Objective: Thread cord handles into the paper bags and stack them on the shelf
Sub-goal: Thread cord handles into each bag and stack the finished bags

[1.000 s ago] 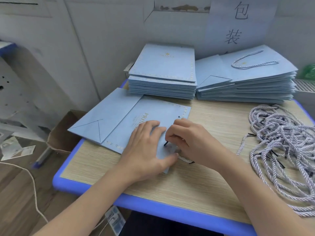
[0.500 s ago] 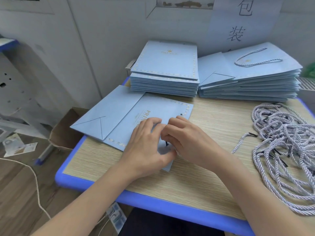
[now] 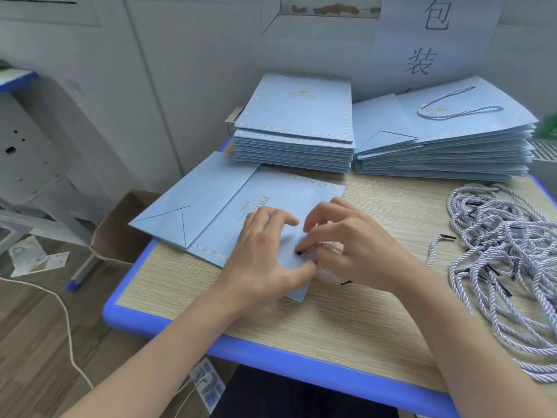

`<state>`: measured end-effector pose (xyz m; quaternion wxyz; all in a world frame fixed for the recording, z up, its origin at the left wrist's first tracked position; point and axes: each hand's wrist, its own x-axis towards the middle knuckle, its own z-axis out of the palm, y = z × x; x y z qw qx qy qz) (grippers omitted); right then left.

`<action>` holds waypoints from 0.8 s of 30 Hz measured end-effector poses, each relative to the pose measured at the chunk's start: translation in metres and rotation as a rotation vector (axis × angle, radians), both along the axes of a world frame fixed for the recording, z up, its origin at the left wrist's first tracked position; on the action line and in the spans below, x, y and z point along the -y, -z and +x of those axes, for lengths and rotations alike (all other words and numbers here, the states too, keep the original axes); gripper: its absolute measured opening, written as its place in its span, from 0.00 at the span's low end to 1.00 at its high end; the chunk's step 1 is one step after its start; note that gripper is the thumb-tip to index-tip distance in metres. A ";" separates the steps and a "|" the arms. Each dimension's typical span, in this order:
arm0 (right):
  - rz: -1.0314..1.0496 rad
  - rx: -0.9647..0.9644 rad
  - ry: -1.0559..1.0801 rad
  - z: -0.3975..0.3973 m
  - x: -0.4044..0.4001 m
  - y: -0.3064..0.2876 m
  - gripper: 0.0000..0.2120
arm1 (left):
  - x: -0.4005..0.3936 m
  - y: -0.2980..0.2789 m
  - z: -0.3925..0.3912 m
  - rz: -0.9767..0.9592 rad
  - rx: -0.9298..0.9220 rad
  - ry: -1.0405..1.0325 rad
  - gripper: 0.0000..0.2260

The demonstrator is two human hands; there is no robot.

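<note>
A flat light-blue paper bag [image 3: 211, 206] lies on the table, its open end toward me. My left hand [image 3: 262, 251] presses down on the bag's near corner, thumb pinching its edge. My right hand [image 3: 349, 245] pinches the black tip of a pale twisted cord [image 3: 328, 271] at a hole in the bag. The rest of that cord trails under my right palm onto the table. A tangled heap of loose cords [image 3: 506, 254] lies at the right.
Two stacks of blue bags stand at the back: one without handles [image 3: 295, 137], one topped by a bag with a cord handle [image 3: 446, 140]. The table has a blue rim [image 3: 271, 354]. A cardboard box [image 3: 117, 233] sits on the floor at the left.
My right hand has lifted its fingers and shifted slightly right, now pinching the cord tip at the bag's hole. The left hand stays pressed on the bag.
</note>
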<state>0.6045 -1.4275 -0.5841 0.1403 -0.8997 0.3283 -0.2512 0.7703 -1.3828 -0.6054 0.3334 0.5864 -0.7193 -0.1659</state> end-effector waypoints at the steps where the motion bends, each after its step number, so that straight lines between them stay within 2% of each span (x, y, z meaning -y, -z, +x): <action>1: -0.014 0.016 0.046 -0.004 0.000 -0.002 0.16 | 0.000 -0.001 0.001 -0.001 -0.041 -0.010 0.26; 3: -0.074 0.096 0.166 -0.010 -0.001 -0.006 0.18 | -0.001 -0.004 0.002 -0.024 -0.103 -0.021 0.20; 5: -0.071 0.205 0.242 -0.011 -0.005 -0.007 0.14 | -0.002 -0.005 0.004 -0.072 -0.164 -0.042 0.15; 8: 0.033 0.275 0.194 -0.006 -0.010 -0.008 0.07 | -0.003 -0.006 0.006 -0.094 -0.243 -0.082 0.13; 13: 0.093 0.080 0.204 0.012 -0.013 0.002 0.10 | 0.002 -0.005 0.010 -0.089 -0.240 -0.088 0.20; 15: 0.157 0.007 0.245 0.018 -0.012 0.002 0.12 | 0.003 -0.004 0.009 -0.103 -0.216 -0.082 0.19; 17: 0.284 0.024 0.249 0.020 -0.010 0.000 0.09 | 0.004 -0.003 0.008 -0.108 -0.193 -0.087 0.16; 20: 0.406 -0.007 0.221 0.015 -0.007 -0.005 0.11 | 0.003 -0.002 0.008 -0.118 -0.163 -0.069 0.16; 22: 0.408 -0.055 0.244 0.006 -0.005 -0.010 0.10 | 0.002 -0.002 0.009 -0.114 -0.124 -0.035 0.20; 24: 0.316 -0.132 0.334 -0.009 -0.002 -0.014 0.10 | 0.002 -0.002 0.013 -0.111 -0.071 -0.038 0.24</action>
